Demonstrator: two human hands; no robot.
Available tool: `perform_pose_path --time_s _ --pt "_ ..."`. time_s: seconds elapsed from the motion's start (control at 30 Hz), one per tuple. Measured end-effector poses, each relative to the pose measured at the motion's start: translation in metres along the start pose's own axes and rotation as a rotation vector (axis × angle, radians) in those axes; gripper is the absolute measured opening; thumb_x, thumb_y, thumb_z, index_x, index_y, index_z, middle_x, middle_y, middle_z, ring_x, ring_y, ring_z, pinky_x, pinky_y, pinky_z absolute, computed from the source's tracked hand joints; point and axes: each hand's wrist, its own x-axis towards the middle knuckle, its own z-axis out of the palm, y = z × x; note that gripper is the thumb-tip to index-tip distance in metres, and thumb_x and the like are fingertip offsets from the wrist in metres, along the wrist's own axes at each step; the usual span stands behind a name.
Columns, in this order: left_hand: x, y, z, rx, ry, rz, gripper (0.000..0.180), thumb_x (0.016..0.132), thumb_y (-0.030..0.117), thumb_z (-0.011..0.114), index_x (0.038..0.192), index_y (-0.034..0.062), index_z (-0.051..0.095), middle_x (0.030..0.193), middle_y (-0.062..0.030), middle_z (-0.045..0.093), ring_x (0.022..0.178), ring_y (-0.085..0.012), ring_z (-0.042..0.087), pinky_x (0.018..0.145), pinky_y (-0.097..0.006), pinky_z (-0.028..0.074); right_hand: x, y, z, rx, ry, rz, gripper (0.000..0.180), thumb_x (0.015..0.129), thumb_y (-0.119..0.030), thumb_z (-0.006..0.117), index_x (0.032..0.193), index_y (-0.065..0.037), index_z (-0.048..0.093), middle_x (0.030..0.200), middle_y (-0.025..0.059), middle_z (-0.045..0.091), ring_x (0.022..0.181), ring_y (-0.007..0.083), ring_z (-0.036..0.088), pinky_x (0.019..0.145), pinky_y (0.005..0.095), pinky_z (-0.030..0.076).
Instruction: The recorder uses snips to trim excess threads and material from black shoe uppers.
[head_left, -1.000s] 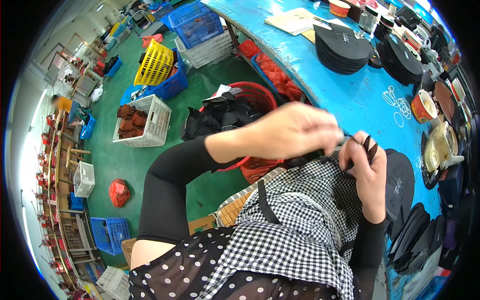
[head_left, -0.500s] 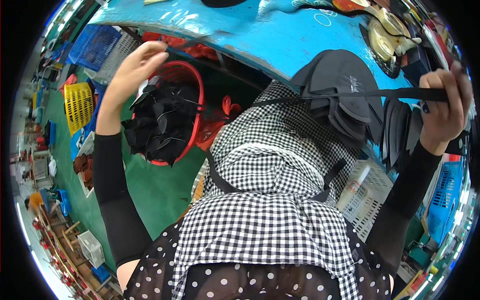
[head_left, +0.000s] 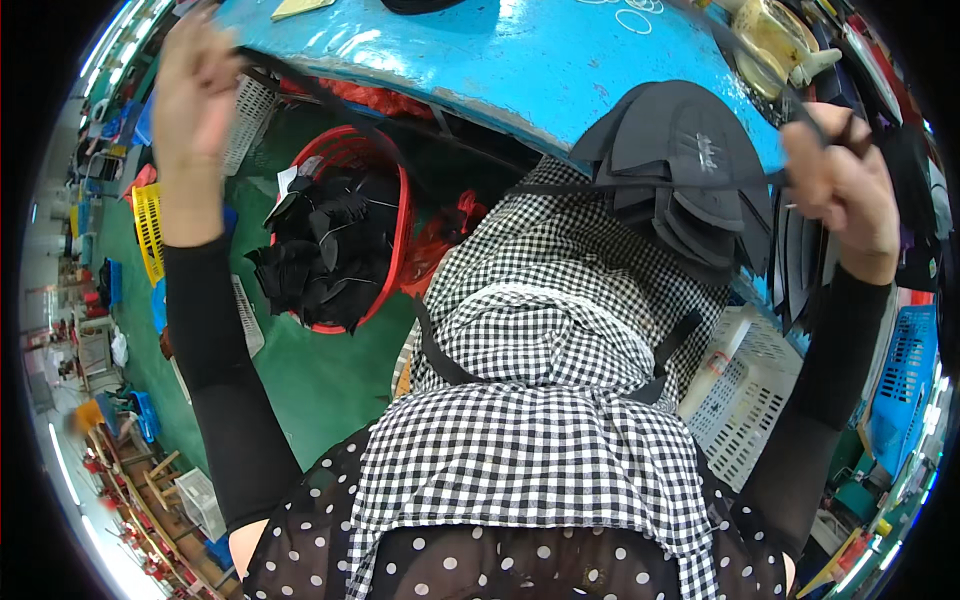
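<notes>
My left hand [head_left: 190,75] is raised at the upper left, blurred, with its fingers closed on one end of a thin black strip [head_left: 400,150]. The strip runs down across the blue table's edge, then level to my right hand [head_left: 840,185], which pinches the other end at the upper right. Below the strip, a fanned stack of black sole-shaped pieces [head_left: 680,170] rests at the edge of the blue table [head_left: 500,60], above my checked apron [head_left: 540,400]. Both forearms wear black sleeves.
A red basket [head_left: 395,200] full of black offcuts stands on the green floor to my left. A white slatted crate [head_left: 750,410] is by my right knee, a blue crate [head_left: 905,380] beyond it. A yellow basket [head_left: 148,230] and more crates lie far left.
My hands, which were together at my chest, have spread wide. The left hand rose from over the red basket to the upper left, and the black strip now stretches between both hands.
</notes>
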Motion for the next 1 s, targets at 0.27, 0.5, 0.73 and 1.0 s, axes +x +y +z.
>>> perform_pose_path --time_s 0.27,0.5,0.73,1.0 --pt "-0.012 -0.042 0.038 1.047 0.234 -0.306 0.057 0.098 0.027 0.052 0.148 0.0063 0.036 0.148 -0.0083 0.043 0.128 -0.0188 0.047 0.081 -0.023 0.044 -0.011 0.019 -0.021 -0.004 0.466 -0.025 0.047 0.098 -0.03 0.054 0.131 0.003 0.048 0.083 0.0031 0.061 0.062 0.0096 0.055 0.067 0.0214 0.048" --pt "-0.012 -0.071 0.211 0.278 -0.597 -0.532 0.036 0.1 0.017 0.048 0.13 -0.0024 0.048 0.087 -0.0017 0.056 0.076 -0.0072 0.053 0.067 -0.021 0.045 0.036 -0.015 0.072 0.063 -0.483 -0.023 0.026 0.096 -0.02 0.059 0.084 0.002 0.064 0.06 -0.0006 0.056 0.047 0.0019 0.044 0.043 0.0176 0.031" --pt "-0.019 -0.069 0.073 0.23 -0.087 -0.514 0.008 0.097 0.016 0.052 0.099 0.0085 0.053 0.065 0.0069 0.032 0.057 -0.004 0.031 0.051 -0.021 0.025 -0.024 0.033 -0.001 0.026 -0.258 0.315 0.032 0.1 -0.028 0.052 0.081 -0.004 0.063 0.057 -0.0068 0.048 0.048 -0.0005 0.037 0.044 0.0173 0.026" --pt "-0.05 -0.077 -0.003 0.401 0.165 -0.643 0.013 0.094 0.018 0.055 0.085 0.0097 0.053 0.06 0.0073 0.031 0.053 -0.0037 0.035 0.051 -0.02 0.027 -0.06 0.042 -0.003 0.158 -0.174 0.496 0.023 0.097 -0.023 0.058 0.087 -0.003 0.066 0.061 -0.0058 0.053 0.052 -0.0014 0.041 0.046 0.0163 0.027"
